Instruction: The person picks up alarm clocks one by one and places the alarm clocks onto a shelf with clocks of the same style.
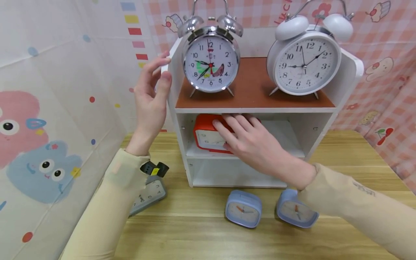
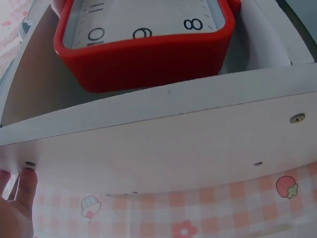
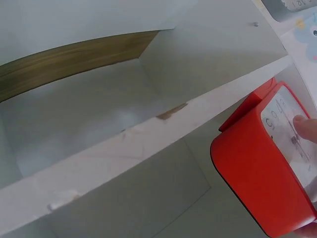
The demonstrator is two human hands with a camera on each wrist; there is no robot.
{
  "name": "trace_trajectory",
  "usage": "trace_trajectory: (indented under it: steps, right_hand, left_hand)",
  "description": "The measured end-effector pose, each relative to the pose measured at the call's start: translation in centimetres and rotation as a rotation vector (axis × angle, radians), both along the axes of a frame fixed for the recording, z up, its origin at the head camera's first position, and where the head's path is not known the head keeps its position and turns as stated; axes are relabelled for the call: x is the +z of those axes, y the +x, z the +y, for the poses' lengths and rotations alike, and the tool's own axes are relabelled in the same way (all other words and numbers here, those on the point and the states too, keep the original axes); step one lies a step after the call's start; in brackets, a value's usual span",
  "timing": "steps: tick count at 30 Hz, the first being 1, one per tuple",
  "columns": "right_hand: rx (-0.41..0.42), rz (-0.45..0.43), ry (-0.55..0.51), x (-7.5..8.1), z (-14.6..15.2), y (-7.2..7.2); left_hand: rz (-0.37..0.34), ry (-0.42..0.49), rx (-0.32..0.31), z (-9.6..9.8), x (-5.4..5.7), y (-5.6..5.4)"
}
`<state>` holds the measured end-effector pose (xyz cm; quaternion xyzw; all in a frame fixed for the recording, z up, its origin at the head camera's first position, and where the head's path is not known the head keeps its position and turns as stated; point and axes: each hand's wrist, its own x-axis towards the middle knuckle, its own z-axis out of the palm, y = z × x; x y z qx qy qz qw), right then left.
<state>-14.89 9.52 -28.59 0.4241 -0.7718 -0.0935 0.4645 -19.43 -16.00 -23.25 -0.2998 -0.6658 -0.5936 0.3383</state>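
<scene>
In the head view, my right hand (image 1: 251, 142) grips a red alarm clock (image 1: 203, 128) at the left of the shelf unit's middle compartment. Its fingers lie over the clock's top, and the right wrist view shows a fingertip (image 3: 304, 128) against the white face. The red clock (image 3: 262, 168) stands on the compartment floor, partly hidden by that hand. My left hand (image 1: 151, 94) holds the edge of the white shelf unit's (image 1: 175, 72) left side panel near the top, thumb and fingers at the edge. Part of this hand (image 2: 20, 203) touches the panel's outer face in the left wrist view.
On the brown top board stand a silver twin-bell clock (image 1: 211, 65) and a white one (image 1: 305, 65). Two small blue clocks (image 1: 243, 209) (image 1: 297, 213) are on the wooden table before the unit. A grey clock (image 1: 151, 195) lies by the left sleeve.
</scene>
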Motion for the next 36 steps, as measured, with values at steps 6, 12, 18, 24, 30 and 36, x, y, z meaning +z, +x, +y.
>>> trace_trajectory:
  steps: [6, 12, 18, 24, 30, 36]
  right_hand:
    - [-0.009, 0.005, 0.005, 0.0, -0.6, -0.3]
    - [-0.045, -0.026, 0.009, 0.1, -1.0, -0.4]
    - [-0.054, -0.062, 0.003, 0.1, -1.2, -0.7]
    - [-0.076, -0.127, 0.0, 0.2, -1.4, -1.0]
    - [-0.109, -0.161, 0.01, 0.1, -1.5, -1.3]
    - [-0.123, -0.171, 0.021, 0.1, -1.7, -1.4]
  left_hand:
    - [-0.001, 0.003, -0.005, 0.0, 0.0, 0.0]
    - [-0.001, 0.0, -0.002, -0.1, -0.1, 0.0]
    - [0.002, -0.01, 0.002, -0.1, -0.1, -0.1]
    - [0.006, -0.01, 0.005, -0.2, -0.1, -0.1]
    - [0.009, 0.001, -0.007, -0.2, -0.1, -0.1]
    - [0.01, 0.012, -0.016, -0.1, -0.2, -0.2]
